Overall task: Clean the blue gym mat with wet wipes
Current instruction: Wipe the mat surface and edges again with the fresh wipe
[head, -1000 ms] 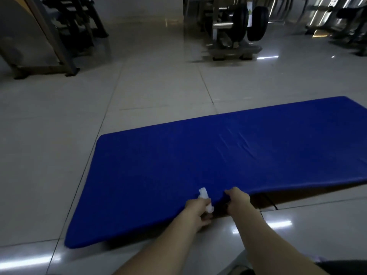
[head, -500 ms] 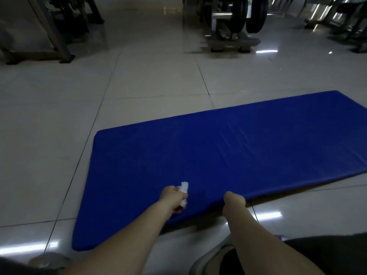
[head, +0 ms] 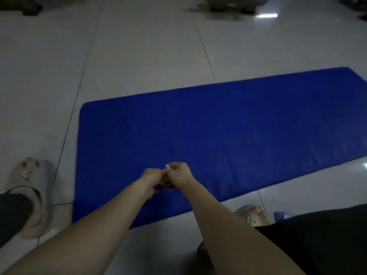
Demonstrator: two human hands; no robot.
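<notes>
The blue gym mat (head: 218, 132) lies flat on the pale tiled floor and fills the middle of the view. Both my hands meet just above its near edge. My left hand (head: 152, 178) and my right hand (head: 178, 173) pinch a small white wet wipe (head: 166, 167) between their fingertips. Only a little corner of the wipe shows; the rest is hidden by the fingers.
My left foot in a grey clog (head: 29, 193) stands on the tiles left of the mat. My right clog (head: 251, 215) and a bluish packet (head: 281, 215) show near the mat's near edge. Gym equipment bases (head: 230, 5) stand far back.
The mat's lifted near edge was let go and now lies flat. My right hand came over to the left one and both now hold the wipe. The view tilted downward.
</notes>
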